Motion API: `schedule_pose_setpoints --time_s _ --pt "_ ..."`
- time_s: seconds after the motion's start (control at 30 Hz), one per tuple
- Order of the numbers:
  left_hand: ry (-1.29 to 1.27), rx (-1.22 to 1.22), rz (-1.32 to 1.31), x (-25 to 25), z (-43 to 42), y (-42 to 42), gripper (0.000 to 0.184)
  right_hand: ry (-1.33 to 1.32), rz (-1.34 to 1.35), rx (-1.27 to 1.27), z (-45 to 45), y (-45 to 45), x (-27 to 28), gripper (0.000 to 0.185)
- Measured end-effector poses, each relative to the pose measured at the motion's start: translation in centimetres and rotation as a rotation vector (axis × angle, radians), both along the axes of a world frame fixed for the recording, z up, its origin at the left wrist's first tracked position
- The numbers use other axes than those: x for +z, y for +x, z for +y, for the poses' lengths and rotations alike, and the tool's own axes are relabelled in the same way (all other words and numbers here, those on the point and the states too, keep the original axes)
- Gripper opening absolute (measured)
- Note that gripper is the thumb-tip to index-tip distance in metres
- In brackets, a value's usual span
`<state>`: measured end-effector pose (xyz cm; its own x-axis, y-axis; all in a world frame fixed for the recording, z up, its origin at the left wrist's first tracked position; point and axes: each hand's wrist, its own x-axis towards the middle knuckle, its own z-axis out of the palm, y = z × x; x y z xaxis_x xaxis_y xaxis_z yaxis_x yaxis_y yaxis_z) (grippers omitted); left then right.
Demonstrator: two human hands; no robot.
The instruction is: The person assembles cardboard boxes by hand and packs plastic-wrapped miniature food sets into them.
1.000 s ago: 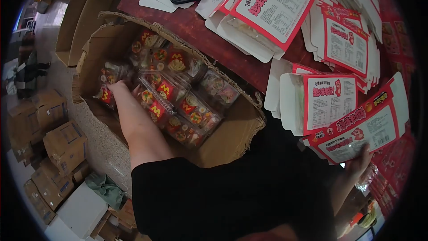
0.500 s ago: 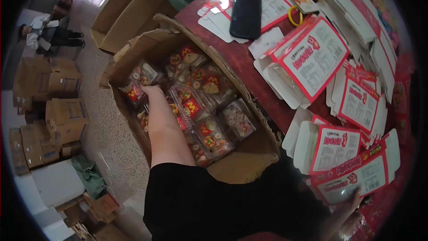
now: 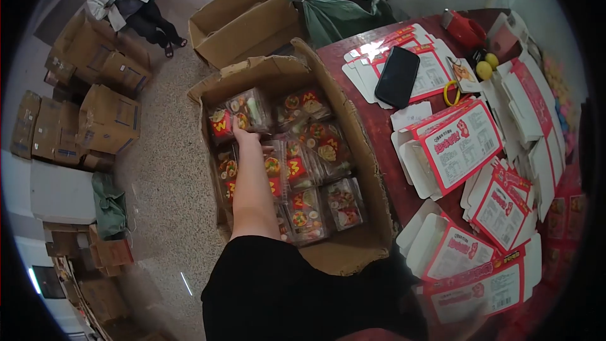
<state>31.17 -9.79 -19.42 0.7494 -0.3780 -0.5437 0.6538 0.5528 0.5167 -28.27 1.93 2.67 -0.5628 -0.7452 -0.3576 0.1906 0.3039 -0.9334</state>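
Observation:
My left hand (image 3: 247,137) reaches into an open cardboard box (image 3: 252,69). Its fingers are closed on a clear plastic pack (image 3: 252,108) at the box's far left corner. The pack is tilted and shows a red and yellow printed piece and small food-like shapes. Several similar packs (image 3: 307,205) lie close around the hand. At the lower right, my right hand (image 3: 468,317) is only a dim, blurred shape by the near edge of a red and white printed carton (image 3: 483,287). Its fingers cannot be made out.
On the red table (image 3: 369,117) lie a black phone (image 3: 397,77), a yellow ring (image 3: 451,93) and several printed cartons (image 3: 461,144). Another open cardboard box (image 3: 246,25) and a green sack (image 3: 334,17) stand beyond. Stacked cartons (image 3: 110,117) line the left; a person (image 3: 132,3) sits at upper left.
The head view has turned, so the box and table sit differently in it. My left hand stays at the same pack, which now looks larger. My right thumb, visible earlier on the carton, is now blurred.

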Motion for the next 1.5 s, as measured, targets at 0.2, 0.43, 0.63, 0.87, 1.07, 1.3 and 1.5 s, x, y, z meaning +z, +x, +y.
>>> schedule_pose_setpoints --time_s 0.2,0.43,0.63,0.87,1.07,1.3,1.5 --pt "-0.172 -0.108 -0.008 3.0 0.2 -2.7 0.053 -0.038 -0.043 0.038 -0.3 0.8 0.2 0.061" --pt "-0.237 -0.156 -0.018 5.1 0.3 -4.9 0.055 -0.078 -0.079 0.023 0.6 -0.6 0.9 0.061" --pt "-0.212 -0.198 -0.046 5.6 1.0 -5.9 0.058 -0.078 -0.079 -0.078 2.2 -3.2 2.9 0.061" --pt "-0.128 -0.234 -0.104 4.6 2.2 -5.8 0.058 -0.078 -0.105 -0.389 4.2 -7.6 9.6 0.061" --pt "-0.165 -0.442 -0.254 12.1 5.9 -12.7 0.076 -0.478 -0.444 -0.168 7.9 -17.8 1.5 0.055" --pt "-0.586 -0.952 -0.514 18.7 9.3 -17.8 0.076 -0.621 -0.421 -0.297 11.8 -23.0 2.4 0.051" --pt "-0.662 -1.129 -0.488 25.8 10.0 -27.8 0.065 -0.700 -0.371 -0.317 16.6 -26.2 2.0 0.051"
